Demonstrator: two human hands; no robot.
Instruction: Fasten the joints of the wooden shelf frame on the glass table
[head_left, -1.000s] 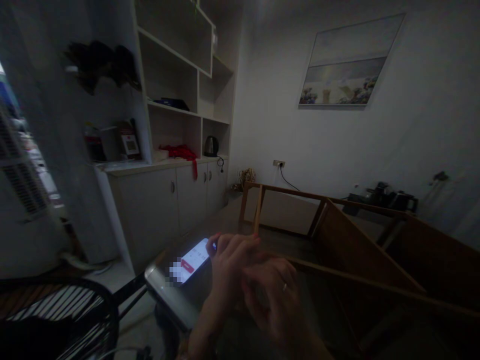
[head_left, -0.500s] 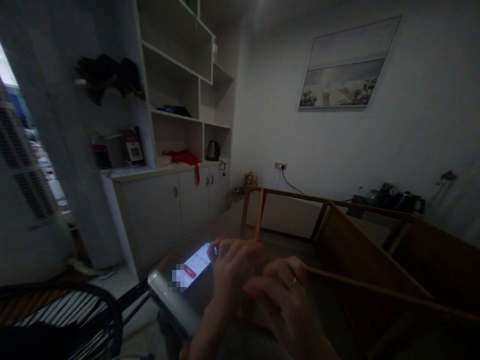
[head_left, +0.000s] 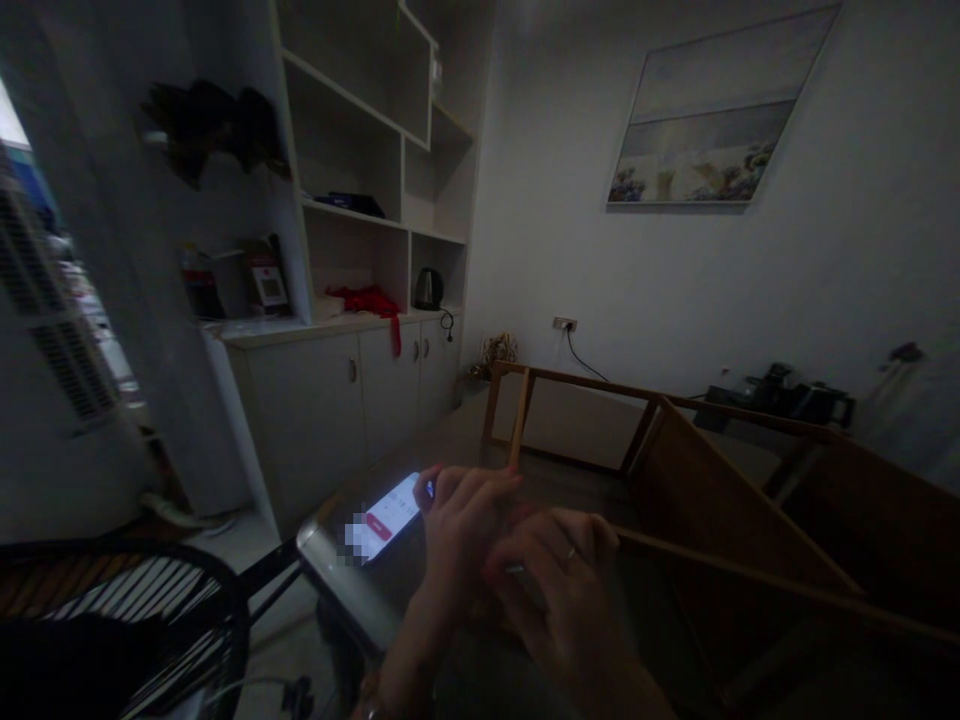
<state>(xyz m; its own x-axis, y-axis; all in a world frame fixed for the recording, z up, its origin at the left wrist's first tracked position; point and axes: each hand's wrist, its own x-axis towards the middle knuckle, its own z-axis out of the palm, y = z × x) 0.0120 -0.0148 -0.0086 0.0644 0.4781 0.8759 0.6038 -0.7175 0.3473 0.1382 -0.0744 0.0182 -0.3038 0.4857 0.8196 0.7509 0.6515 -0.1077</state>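
My left hand [head_left: 461,515] is low in the middle of the view, its fingers curled, with a fingertip at the right edge of a lit phone [head_left: 384,517]. The phone lies face up on a dark glass tabletop [head_left: 352,590] and shows a white and red screen. My right hand [head_left: 559,580], with a ring on one finger, lies over my left wrist. Its fingers are bent around a small pale thing that I cannot make out in the dim light.
A wooden frame [head_left: 660,420] stands behind the table. White cabinets and shelves [head_left: 360,380] on the left carry a kettle [head_left: 427,290] and a red cloth [head_left: 369,301]. A black wire chair [head_left: 127,620] is at lower left. A picture [head_left: 720,120] hangs on the wall.
My right hand dipped toward me, then came back onto my left wrist. My left hand stayed by the phone. The view shifted slightly.
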